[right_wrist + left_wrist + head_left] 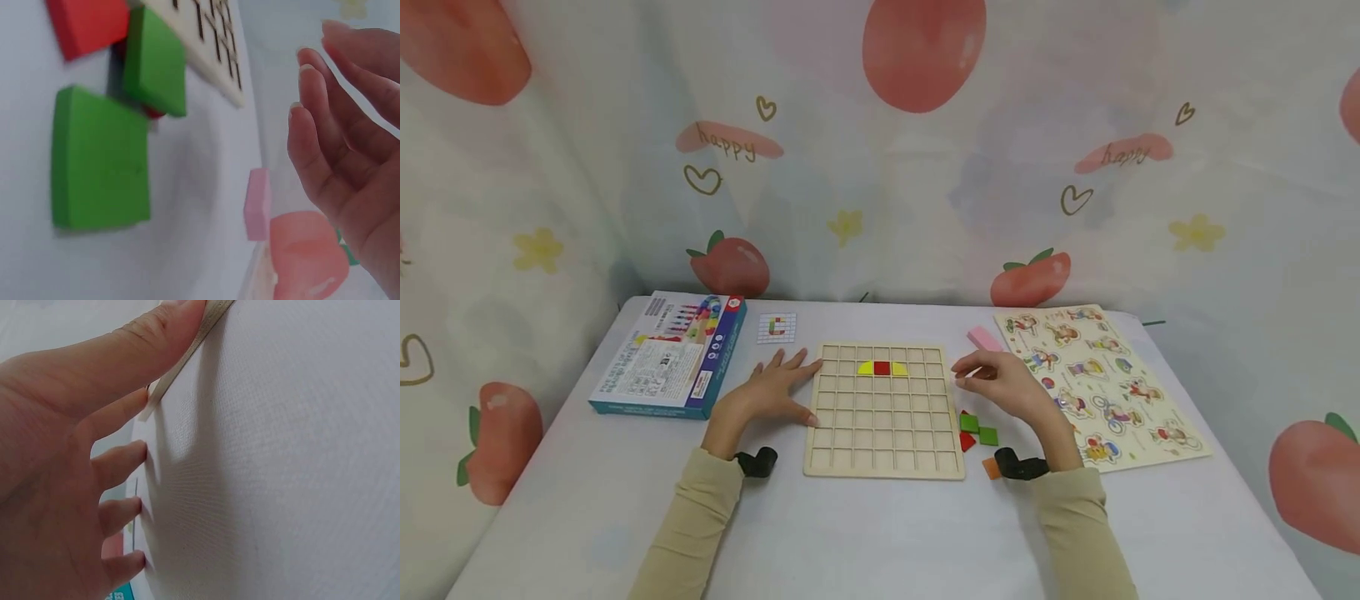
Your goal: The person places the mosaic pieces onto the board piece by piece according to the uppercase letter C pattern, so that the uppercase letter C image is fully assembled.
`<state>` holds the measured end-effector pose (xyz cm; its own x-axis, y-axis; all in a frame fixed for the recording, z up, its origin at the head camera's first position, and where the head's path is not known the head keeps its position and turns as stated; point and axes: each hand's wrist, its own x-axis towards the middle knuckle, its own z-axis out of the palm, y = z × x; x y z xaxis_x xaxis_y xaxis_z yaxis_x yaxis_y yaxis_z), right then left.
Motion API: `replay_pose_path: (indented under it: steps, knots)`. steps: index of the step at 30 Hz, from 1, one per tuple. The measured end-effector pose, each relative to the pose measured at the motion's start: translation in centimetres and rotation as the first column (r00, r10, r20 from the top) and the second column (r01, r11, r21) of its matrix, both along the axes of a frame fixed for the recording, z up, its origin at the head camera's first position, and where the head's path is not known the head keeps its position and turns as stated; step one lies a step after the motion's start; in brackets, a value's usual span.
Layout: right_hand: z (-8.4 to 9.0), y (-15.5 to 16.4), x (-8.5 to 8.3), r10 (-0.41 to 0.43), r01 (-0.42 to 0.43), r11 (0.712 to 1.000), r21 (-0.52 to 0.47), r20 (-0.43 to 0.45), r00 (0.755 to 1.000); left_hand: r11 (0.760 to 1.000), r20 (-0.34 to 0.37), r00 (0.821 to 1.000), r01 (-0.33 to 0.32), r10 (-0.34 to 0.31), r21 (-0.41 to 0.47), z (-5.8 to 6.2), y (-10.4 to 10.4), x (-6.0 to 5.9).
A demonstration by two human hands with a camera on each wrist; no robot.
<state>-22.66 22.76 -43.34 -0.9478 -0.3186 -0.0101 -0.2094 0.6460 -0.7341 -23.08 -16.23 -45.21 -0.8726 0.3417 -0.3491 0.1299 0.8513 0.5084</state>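
Observation:
A wooden grid board (883, 421) lies flat in the middle of the table. In one of its upper rows a red square (882, 368) sits between two yellow pieces with curved edges, a left one (866, 368) and a right one (898, 369). My left hand (766, 392) has its fingers spread, with thumb and index finger touching the board's left edge. Off the board's right edge hovers my right hand (1003, 385), fingers loosely bent, with nothing seen between them. Below it lie two green squares (103, 162), one resting on a red piece (967, 442).
An orange piece (992, 468) lies partly behind the right wrist camera. A pink block (984, 338) sits beside a picture puzzle board (1138, 408) at right. On the left are a box (673, 354) and a small pattern card (777, 328). A printed curtain (880, 192) hangs behind.

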Motion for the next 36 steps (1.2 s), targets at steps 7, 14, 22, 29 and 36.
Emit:
replay_pose_path:
  steps: [7,14,22,29,36]
  knots:
    - [-0.9,1.1,-0.5,0.049,-0.051,0.999,0.016,0.105,0.993,1.0,0.002,1.0,0.005,-0.005,0.009,0.2,-0.1,0.0]
    - [-1.2,2.3,-0.3,0.123,-0.118,0.992,-0.036,0.221,0.967,1.0,-0.001,1.0,0.006,-0.006,0.022,0.1,-0.1,0.0]
    - [-1.4,2.8,-0.3,0.203,-0.187,0.979,-0.081,0.295,0.934,1.0,0.004,1.0,0.003,-0.004,0.016,0.0,0.1,-0.1]
    - [-1.5,2.6,-0.2,0.258,-0.251,0.966,-0.064,0.331,0.908,1.0,0.005,1.0,0.0,0.0,0.011,0.2,0.0,0.0]
    - [-1.4,1.7,0.0,0.229,-0.235,0.972,-0.022,0.32,0.919,1.0,-0.002,1.0,0.003,-0.003,0.016,0.1,0.0,0.0]
